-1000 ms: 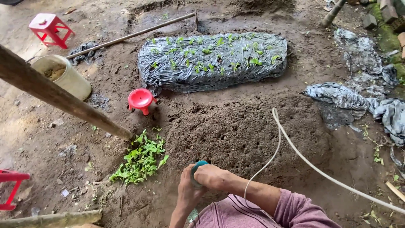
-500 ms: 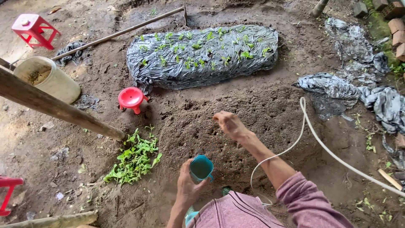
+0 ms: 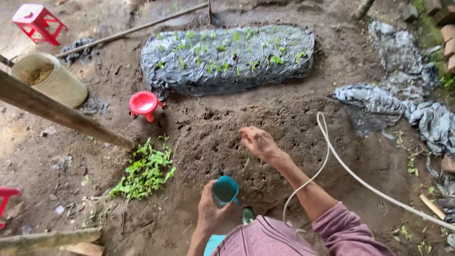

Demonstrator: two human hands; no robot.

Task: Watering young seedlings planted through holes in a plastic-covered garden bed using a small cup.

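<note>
Two hands apart now: right hand (image 3: 258, 141) gone from the teal cup (image 3: 225, 190) out over the holed soil mound (image 3: 265, 142), fingers loosely pinched (contents unseen); left hand (image 3: 210, 212) gripping cup.

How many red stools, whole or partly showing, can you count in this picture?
3: a square red stool top left, a small round red stool beside the soil mound, and part of a third red stool at the left edge. Others may lie outside the view.
</note>
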